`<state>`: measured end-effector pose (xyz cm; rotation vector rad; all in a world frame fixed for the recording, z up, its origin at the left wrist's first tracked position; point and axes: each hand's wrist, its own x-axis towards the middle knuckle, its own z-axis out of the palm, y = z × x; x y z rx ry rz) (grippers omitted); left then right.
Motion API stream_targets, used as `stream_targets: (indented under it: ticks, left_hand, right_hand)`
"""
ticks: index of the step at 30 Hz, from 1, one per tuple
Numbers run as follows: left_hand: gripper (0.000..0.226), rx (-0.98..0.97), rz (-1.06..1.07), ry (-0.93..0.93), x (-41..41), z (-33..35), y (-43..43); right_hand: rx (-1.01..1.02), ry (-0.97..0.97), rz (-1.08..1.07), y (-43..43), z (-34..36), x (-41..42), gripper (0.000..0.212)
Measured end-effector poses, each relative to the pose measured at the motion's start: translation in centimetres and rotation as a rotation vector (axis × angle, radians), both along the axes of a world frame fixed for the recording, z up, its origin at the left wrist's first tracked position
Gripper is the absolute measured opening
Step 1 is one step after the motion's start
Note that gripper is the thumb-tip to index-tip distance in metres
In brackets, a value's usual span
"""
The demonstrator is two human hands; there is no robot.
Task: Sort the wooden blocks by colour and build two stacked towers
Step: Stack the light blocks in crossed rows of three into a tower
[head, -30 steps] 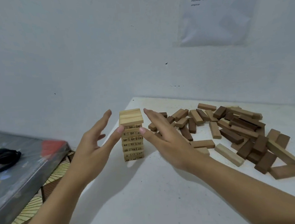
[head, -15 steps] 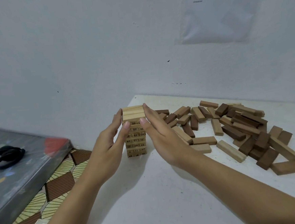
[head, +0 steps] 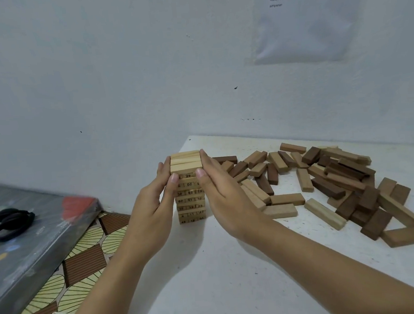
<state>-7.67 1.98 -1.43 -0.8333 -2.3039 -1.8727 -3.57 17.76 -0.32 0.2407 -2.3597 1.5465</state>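
Note:
A tower of light wooden blocks (head: pixel 189 195) with printed numbers stands near the left edge of the white table (head: pixel 235 278). My left hand (head: pixel 153 208) presses flat against its left side and my right hand (head: pixel 225 195) against its right side, fingers straight, thumbs on the front face near the top. To the right lies a loose pile of dark brown, mid-brown and light blocks (head: pixel 332 184).
A white wall stands close behind the table, with a paper sheet (head: pixel 309 17) taped to it. Left of the table, lower down, a grey surface (head: pixel 29 235) holds black headphones (head: pixel 10 222). Patterned floor (head: pixel 85 255) shows between them.
Both hands have closed in from either side and now press against the tower; a second ago they hovered apart from it.

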Motion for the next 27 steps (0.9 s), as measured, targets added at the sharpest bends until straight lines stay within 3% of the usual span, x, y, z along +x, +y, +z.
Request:
stream_targets:
  ticks: [7, 12, 16, 27]
  left_hand:
    - [0.051, -0.005, 0.038, 0.046, 0.3, 0.4, 0.2]
    - [0.048, -0.002, 0.032, 0.070, 0.3, 0.2, 0.2]
    - [0.045, -0.002, -0.025, 0.076, 0.2, 0.1, 0.0]
    - [0.053, -0.031, -0.012, 0.080, -0.4, -0.8, -0.3]
  right_hand:
    - [0.008, 0.023, -0.032, -0.1, -0.2, -0.3, 0.049]
    - [0.019, 0.032, -0.066, -0.5, -0.7, -0.9, 0.062]
    - [-0.009, 0.050, -0.047, -0.2, -0.7, -0.9, 0.050]
    - [0.005, 0.065, -0.063, -0.3, -0.7, -0.7, 0.050]
